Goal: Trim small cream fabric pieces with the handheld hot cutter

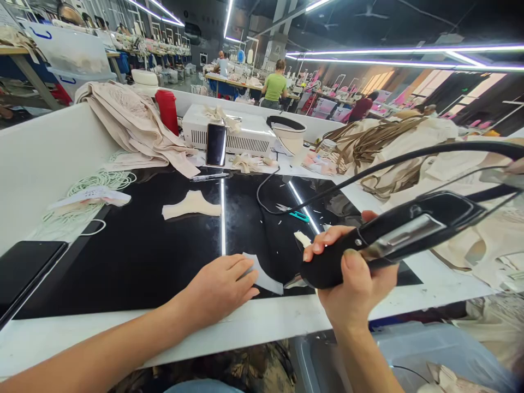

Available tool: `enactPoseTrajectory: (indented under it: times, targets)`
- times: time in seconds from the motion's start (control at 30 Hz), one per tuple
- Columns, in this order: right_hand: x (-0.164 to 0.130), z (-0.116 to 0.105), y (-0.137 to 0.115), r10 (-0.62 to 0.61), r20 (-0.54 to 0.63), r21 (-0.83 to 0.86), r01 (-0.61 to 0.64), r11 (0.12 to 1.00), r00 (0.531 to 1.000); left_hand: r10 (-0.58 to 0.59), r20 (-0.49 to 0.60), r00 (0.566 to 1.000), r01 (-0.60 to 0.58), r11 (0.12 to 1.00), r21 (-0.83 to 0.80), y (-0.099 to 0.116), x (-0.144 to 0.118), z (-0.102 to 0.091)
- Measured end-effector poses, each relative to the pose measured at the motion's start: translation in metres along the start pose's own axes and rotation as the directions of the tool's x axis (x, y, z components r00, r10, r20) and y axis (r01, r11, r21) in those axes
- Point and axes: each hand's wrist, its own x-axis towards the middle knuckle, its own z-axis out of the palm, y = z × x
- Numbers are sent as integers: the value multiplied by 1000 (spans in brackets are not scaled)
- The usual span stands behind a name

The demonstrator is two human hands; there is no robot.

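Observation:
My left hand [225,281] lies with its fingers flat on a small whitish curved piece of cloth or paper [268,279], on a black glossy board [135,262]. In my right hand [356,284] is a black corded handheld tool [393,234], its fingers wrapped round the front end. The tool's metal tip [295,281] points left, beside the right end of the whitish piece; whether they touch I cannot tell. Farther back on the board lies a cream shaped cloth piece [191,206]. Just beyond my right hand is a small cream scrap [302,238].
Small teal-handled snips [299,216] lie on the board. A phone [216,144] leans on a white vented box [241,136]. A dark tablet-like device [27,273] is at left. Beige fabric piles [131,120] and the tool's black cable [368,164] flank the work area.

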Motion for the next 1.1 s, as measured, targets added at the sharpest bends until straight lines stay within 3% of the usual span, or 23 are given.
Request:
enactPoseTrajectory:
  times: [0.77, 0.97, 1.1]
  targets:
    - [-7, 0, 10, -22, 65, -27, 24, 999, 998, 2, 30, 1000, -2, 1000, -7, -3, 2, -6]
    - [-6, -7, 8, -26, 44, -29, 27, 999, 999, 58, -5, 998, -59, 998, -31, -1, 3, -6]
    - [-8, -10, 4, -24, 40, -29, 25, 999, 999, 107, 26, 994, -106, 993, -55, 6, 8, -8]
